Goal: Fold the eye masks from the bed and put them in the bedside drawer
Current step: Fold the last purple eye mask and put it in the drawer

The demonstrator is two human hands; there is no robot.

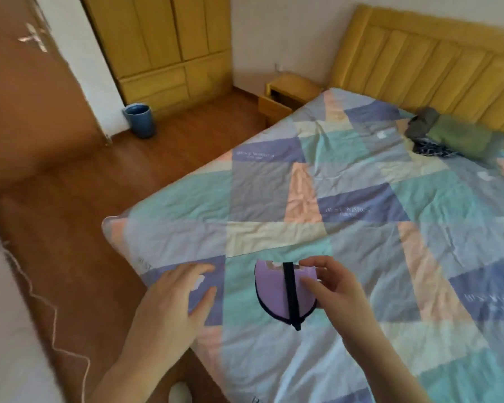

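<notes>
A purple eye mask (274, 292) with dark trim and a black strap down its middle lies folded in half on the patchwork quilt near the bed's front corner. My right hand (332, 283) pinches its right edge between thumb and fingers. My left hand (178, 298) hovers flat with spread fingers just left of the mask, holding nothing. The yellow bedside table (285, 91) stands at the far side by the headboard, its drawer (274, 107) pulled open.
The quilt (346, 205) covers the bed, with a pile of folded grey and green clothes (454, 135) near the yellow headboard. A blue bin (140, 119) stands on the wooden floor by the wardrobe. A white cord (41, 301) trails along the floor at left.
</notes>
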